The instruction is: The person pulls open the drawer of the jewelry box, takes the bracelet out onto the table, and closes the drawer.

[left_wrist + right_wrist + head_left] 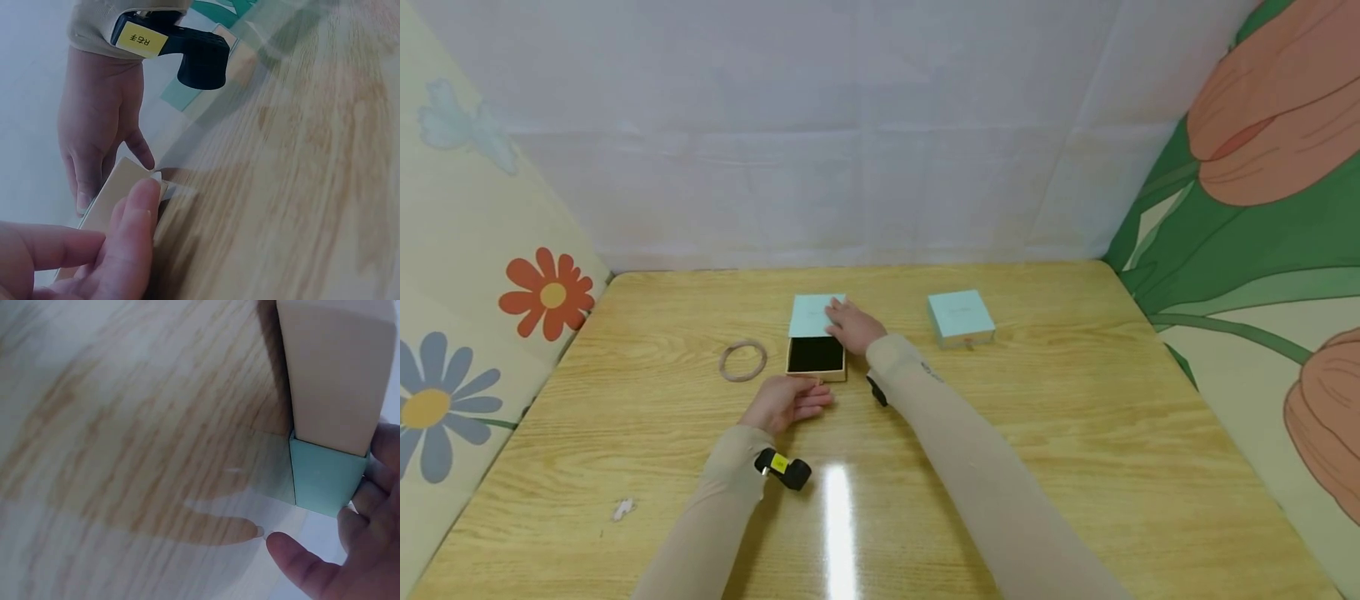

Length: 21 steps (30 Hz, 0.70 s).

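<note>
A drawer-style box has a pale turquoise sleeve (pixel 817 317) and a cream inner tray (pixel 837 375), pulled partly out toward the person and showing black lining. My left hand (pixel 784 402) is at the tray's front, thumb and forefinger together at a small pull tab; the other fingers lie fairly straight. The pinch itself is partly hidden. From the right, my right hand (pixel 855 327) rests on the sleeve, its fingertips on top. In the right wrist view, the right thumb stands apart from the sleeve (pixel 328 475). A mauve ring-shaped bangle (pixel 742 361) lies left of the box.
A second turquoise box (pixel 962 317), closed, stands to the right on the wooden table (pixel 1075 467). A small white scrap (pixel 622 509) lies near the left front. Behind the table hangs a white cloth (pixel 850 142), with flower-painted panels at both sides.
</note>
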### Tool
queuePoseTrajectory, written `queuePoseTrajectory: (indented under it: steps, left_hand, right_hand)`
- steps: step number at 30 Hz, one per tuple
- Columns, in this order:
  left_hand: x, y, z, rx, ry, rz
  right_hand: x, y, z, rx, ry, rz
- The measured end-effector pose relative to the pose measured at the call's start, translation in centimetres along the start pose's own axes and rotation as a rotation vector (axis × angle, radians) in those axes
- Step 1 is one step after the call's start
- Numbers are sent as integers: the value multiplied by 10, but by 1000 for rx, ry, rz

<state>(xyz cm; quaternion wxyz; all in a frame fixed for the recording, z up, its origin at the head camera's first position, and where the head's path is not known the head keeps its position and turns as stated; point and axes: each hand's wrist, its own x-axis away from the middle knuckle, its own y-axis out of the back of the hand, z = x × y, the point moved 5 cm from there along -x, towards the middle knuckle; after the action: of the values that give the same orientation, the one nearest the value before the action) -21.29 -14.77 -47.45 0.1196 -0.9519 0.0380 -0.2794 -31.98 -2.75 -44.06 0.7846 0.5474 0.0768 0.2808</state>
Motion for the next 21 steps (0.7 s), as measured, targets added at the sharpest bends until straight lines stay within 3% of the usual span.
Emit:
queuePoseTrajectory:
  steps: [21]
  left_hand:
    - [-4,2,-3,-29,19,-26]
  right_hand:
    - [1,1,0,-22,1,8]
